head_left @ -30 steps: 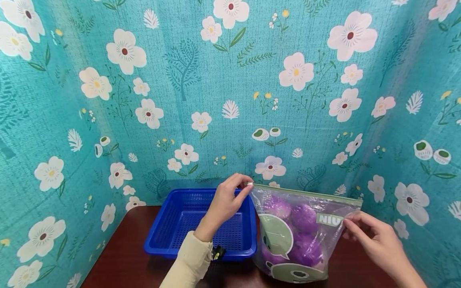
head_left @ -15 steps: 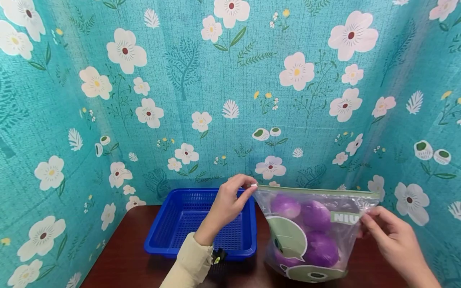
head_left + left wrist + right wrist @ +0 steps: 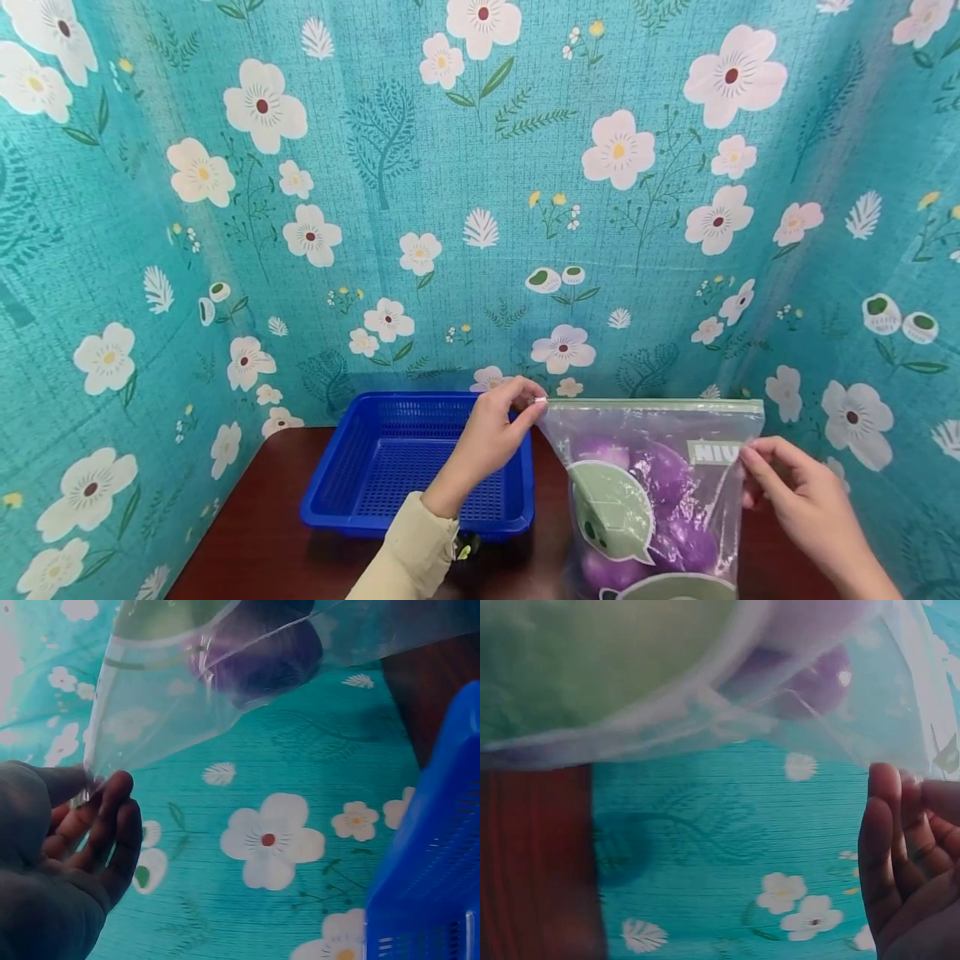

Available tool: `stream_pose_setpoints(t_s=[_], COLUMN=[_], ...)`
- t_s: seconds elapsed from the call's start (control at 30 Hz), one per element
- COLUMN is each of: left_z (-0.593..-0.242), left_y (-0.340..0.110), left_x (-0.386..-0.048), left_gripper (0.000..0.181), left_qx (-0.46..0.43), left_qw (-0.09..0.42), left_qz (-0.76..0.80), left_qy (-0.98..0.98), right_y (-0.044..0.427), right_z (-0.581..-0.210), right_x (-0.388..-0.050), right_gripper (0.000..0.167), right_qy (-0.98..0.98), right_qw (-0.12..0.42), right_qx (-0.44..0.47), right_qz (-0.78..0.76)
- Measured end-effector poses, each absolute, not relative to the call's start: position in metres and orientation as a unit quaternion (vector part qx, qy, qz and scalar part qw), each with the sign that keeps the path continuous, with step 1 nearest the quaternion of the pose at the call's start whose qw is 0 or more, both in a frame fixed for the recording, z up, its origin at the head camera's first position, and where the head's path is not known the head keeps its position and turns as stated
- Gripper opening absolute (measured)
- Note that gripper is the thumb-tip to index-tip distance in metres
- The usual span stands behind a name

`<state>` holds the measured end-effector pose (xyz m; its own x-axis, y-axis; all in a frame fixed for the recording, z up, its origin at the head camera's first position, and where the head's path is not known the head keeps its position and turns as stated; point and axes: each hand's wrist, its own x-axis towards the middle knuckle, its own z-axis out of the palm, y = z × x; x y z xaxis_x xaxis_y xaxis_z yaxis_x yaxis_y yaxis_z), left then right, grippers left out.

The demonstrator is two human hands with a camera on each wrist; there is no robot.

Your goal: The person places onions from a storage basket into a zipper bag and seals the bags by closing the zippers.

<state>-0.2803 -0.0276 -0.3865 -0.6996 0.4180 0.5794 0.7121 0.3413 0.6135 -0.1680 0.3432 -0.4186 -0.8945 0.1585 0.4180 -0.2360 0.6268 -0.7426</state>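
Note:
A clear zip bag (image 3: 712, 425) with a green top strip and printed green shapes hangs upright between my hands. Several round purple things (image 3: 678, 542), pale in places, lie inside it; the plastic blurs their exact kind. My left hand (image 3: 495, 425) pinches the bag's top left corner, at the small white zip slider. Lower down on the right side, my right hand (image 3: 802, 492) pinches the bag's edge between thumb and fingers. In the left wrist view the left fingertips (image 3: 116, 787) hold the plastic corner. The bag's bottom runs out of the head view.
A blue perforated basket (image 3: 330, 475) stands on the dark red table (image 3: 240, 508), left of the bag and partly behind my left arm. Behind the table hangs a teal flowered cloth (image 3: 450, 167), which also covers both sides.
The bag swung right, then came partway back and sank lower; its sloping top edge is now level. My left hand shifted right and slightly down. Both hands kept their hold.

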Motion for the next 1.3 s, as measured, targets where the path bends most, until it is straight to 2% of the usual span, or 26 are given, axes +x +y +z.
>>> stream_pose_setpoints(t_s=[0.17,0.33,0.67,0.97,1.13,1.3], left_z=[-0.394,-0.400,-0.407,-0.410,-0.413,-0.415], left_y=[-0.024,-0.020,-0.018,-0.019,-0.017,-0.017], left_x=[-0.286,-0.286,-0.282,-0.285,-0.287,-0.288], left_gripper=[0.013,0.010,0.023,0.035,0.040,0.043], left_qx=[-0.323,-0.333,-0.336,-0.316,-0.306,-0.293], left_qw=[0.127,0.098,0.071,0.058,0.053,0.050], left_qz=[-0.480,-0.493,-0.503,-0.457,-0.443,-0.425], left_qy=[-0.805,-0.798,-0.793,-0.830,-0.841,-0.855], right_y=[0.345,0.347,0.345,0.341,0.339,0.338], right_z=[-0.426,-0.433,-0.440,-0.446,-0.447,-0.450], right_x=[-0.179,-0.183,-0.187,-0.188,-0.188,-0.186], right_gripper=[0.021,0.020,0.067,0.091,0.094,0.083], right_qy=[-0.871,-0.869,-0.871,-0.887,-0.898,-0.902], right_qw=[0.213,0.188,0.159,0.125,0.084,0.058], right_qx=[0.014,0.033,0.072,0.075,0.061,0.059], right_qz=[0.443,0.456,0.458,0.437,0.428,0.424])
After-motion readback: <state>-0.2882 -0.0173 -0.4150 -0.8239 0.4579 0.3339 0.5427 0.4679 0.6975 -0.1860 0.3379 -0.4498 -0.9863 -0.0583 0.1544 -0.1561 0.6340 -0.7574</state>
